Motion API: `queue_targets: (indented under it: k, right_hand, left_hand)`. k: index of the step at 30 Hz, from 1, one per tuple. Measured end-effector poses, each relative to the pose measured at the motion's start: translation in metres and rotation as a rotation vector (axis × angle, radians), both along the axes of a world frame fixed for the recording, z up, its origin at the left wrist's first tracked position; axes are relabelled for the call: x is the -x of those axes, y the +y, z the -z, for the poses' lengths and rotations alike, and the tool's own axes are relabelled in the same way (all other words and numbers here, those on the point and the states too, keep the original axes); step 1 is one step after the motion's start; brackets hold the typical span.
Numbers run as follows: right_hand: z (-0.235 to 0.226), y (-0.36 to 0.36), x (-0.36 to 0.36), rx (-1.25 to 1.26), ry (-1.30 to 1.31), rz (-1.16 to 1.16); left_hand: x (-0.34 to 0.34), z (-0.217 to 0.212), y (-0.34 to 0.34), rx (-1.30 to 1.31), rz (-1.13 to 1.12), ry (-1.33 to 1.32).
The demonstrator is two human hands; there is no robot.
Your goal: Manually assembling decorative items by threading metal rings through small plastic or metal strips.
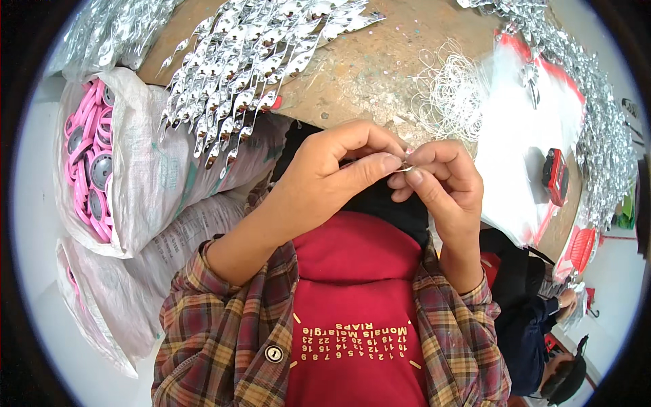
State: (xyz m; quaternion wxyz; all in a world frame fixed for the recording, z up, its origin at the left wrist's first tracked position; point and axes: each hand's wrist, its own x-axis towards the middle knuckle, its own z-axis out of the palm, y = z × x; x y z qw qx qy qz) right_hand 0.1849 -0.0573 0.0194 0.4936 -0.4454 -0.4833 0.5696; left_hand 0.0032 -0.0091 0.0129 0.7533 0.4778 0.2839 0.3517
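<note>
Both hands meet in front of my chest, over the near edge of the table. My left hand (342,166) is closed, thumb and forefinger pinched together. My right hand (444,178) pinches close beside it, its fingers curled. Between the fingertips shows a short, thin, pale strand (407,169), held by both hands; most of it is hidden by the fingers. Beyond my right hand, a loose tangle of thin white strings (451,91) lies on the brown table (366,64). Shiny silver twisted ornaments (251,61) lie in overlapping rows beyond my left hand, some hanging over the edge.
Clear plastic bags (519,136) with red edges lie at the right, a small red-and-black device (555,177) on them. More silver ornaments (600,129) line the far right. Left, a white woven sack (146,149) holds pink parts with grey discs (100,169). Another person (536,339) is at lower right.
</note>
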Motion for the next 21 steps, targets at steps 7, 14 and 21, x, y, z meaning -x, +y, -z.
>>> queue_targets:
  k: [7, 14, 21]
  right_hand:
    - [0.003, 0.002, -0.001, 0.008, -0.042, -0.039]
    - [0.002, 0.01, -0.001, 0.153, 0.099, -0.073]
    - [0.002, 0.014, -0.01, 0.301, 0.318, -0.014]
  left_hand:
    - [-0.002, 0.002, 0.002, -0.007, 0.012, 0.032]
    - [-0.014, -0.002, 0.0, 0.093, -0.057, -0.154]
    - [-0.009, 0.007, -0.01, -0.26, -0.005, 0.217]
